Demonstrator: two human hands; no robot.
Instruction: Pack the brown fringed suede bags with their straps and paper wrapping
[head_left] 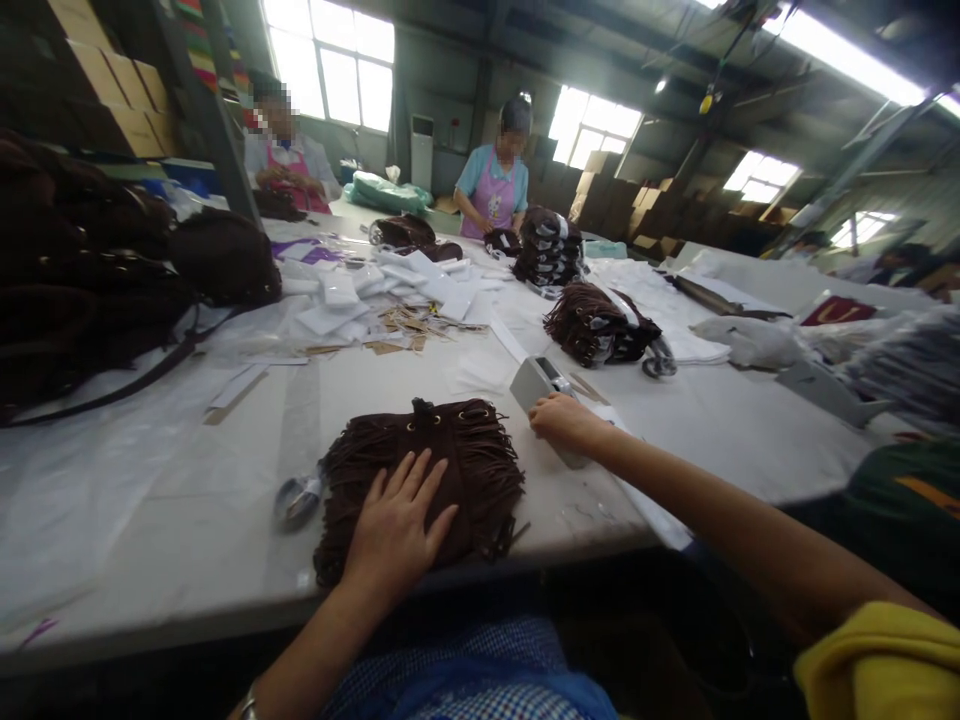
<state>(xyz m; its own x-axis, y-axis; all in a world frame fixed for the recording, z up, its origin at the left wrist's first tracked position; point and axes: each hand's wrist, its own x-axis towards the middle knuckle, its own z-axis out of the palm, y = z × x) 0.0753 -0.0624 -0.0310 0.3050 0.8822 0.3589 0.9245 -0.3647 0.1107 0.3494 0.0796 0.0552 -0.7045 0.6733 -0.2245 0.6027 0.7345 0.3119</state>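
Note:
A dark brown fringed bag (pixel 480 450) with gold eyelets lies flat at the table's near edge. My left hand (pixel 397 525) rests on its front, fingers spread. Out to the right, my right hand (pixel 566 422) is closed at a grey box-like device (pixel 536 385) with a dark top panel; its fingertips are partly hidden, and what they hold, if anything, cannot be made out. A clear plastic-wrapped ring or strap (pixel 298 500) sits at the bag's left side.
Brown bags (pixel 225 258) are heaped at the left. Wrapped fringed bundles (pixel 600 325) lie beyond the device. White packets (pixel 330 315) and brown paper strips (pixel 409 325) cover the middle. Two people in pink aprons stand across the white table (pixel 217 500).

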